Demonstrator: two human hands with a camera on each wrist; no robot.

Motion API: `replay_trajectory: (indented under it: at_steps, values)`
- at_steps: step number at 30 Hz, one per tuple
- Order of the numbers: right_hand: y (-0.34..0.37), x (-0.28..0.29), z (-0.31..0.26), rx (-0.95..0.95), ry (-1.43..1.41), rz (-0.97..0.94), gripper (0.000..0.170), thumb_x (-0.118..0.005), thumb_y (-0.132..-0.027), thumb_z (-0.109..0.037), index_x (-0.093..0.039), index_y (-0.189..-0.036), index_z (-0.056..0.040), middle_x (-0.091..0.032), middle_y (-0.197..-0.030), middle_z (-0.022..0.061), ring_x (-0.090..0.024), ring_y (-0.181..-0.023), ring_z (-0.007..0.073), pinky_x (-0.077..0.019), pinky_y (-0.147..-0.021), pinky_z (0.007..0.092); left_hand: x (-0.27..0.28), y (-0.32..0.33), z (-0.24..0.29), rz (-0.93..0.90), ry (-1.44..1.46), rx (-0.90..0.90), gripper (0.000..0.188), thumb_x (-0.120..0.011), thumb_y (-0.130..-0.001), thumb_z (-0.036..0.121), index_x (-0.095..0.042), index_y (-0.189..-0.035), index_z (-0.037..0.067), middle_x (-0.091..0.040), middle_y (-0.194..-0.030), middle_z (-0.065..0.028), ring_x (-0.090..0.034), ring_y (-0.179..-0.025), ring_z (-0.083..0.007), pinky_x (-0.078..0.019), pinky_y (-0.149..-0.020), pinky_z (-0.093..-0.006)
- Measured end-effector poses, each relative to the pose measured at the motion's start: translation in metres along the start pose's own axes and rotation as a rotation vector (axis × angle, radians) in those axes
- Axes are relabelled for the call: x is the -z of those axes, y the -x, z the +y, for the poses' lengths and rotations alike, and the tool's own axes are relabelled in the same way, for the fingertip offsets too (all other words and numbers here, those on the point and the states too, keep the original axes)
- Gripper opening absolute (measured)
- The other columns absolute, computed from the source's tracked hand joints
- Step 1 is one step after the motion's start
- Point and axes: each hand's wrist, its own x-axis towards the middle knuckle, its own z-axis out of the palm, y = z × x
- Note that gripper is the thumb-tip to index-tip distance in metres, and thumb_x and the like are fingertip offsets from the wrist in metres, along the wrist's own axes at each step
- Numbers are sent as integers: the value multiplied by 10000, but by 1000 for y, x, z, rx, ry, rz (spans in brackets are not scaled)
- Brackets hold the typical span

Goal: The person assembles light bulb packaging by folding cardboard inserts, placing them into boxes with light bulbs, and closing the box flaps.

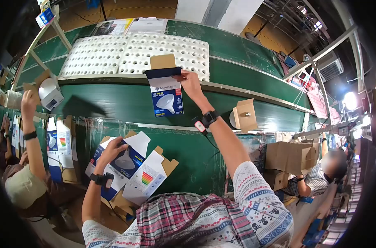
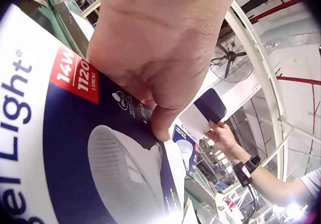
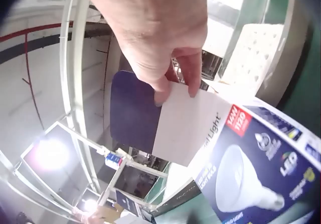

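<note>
My right hand (image 1: 191, 86) pinches the upper edge of a printed light bulb box (image 1: 166, 99), its dark blue and brown flaps standing up. In the right wrist view, the thumb and fingers meet at the white panel (image 3: 183, 123) beside the dark flap. Lower left, my left hand (image 1: 111, 152) grips another light bulb box (image 1: 128, 162), one of several flattened ones overlapping on the green bench. The left wrist view shows the thumb at this box's printed face (image 2: 125, 169); most other fingers are hidden. A white carton (image 1: 150, 177) with a coloured energy label lies beside it.
Behind the green belt (image 1: 130, 99) lie white trays (image 1: 163, 49) with rows of holes. An open brown box (image 1: 244, 115) stands on the belt to the right. At left, another person's hand (image 1: 29, 101) is at a box with a bulb (image 1: 50, 94). Brown cartons (image 1: 289, 159) stand right.
</note>
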Motion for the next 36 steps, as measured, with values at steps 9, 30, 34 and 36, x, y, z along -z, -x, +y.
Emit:
replay_trajectory:
  at_steps: [9,30,34,36]
  values:
    - [83,-28,23,169,105,-105,387,-525,-712,172,-615,-1023,-41,-630,-976,113,-633,-875,262,-496,-795,299,-22,-17,23,-128,-61,-84,321,-622,-847,214,-529,-984,-61,-598,-849,-195,-568,-788,-220,-440,-694,-344]
    - [269,-9,-56,-757,93,-542,376,-690,-713,-364,-594,-706,0,-562,-632,95,-514,-567,163,-403,-536,300,-74,-52,62,-179,-164,-242,300,-588,-844,266,-560,-947,-14,-613,-850,-199,-582,-749,-319,-449,-691,-370]
    - [291,12,-69,-814,-250,-600,292,-651,-795,-289,-640,-746,-2,-555,-611,13,-469,-579,71,-360,-529,249,-118,-43,54,-205,-252,-267,343,-554,-870,333,-521,-1093,74,-622,-849,-197,-588,-722,-407,-470,-662,-448]
    - [293,25,-88,-836,-491,-540,207,-614,-856,-197,-663,-861,5,-590,-697,-37,-494,-628,55,-389,-571,225,-143,-30,52,-353,-355,-303,403,-453,-923,374,-478,-1208,89,-583,-1005,-226,-566,-895,-385,-450,-777,-427]
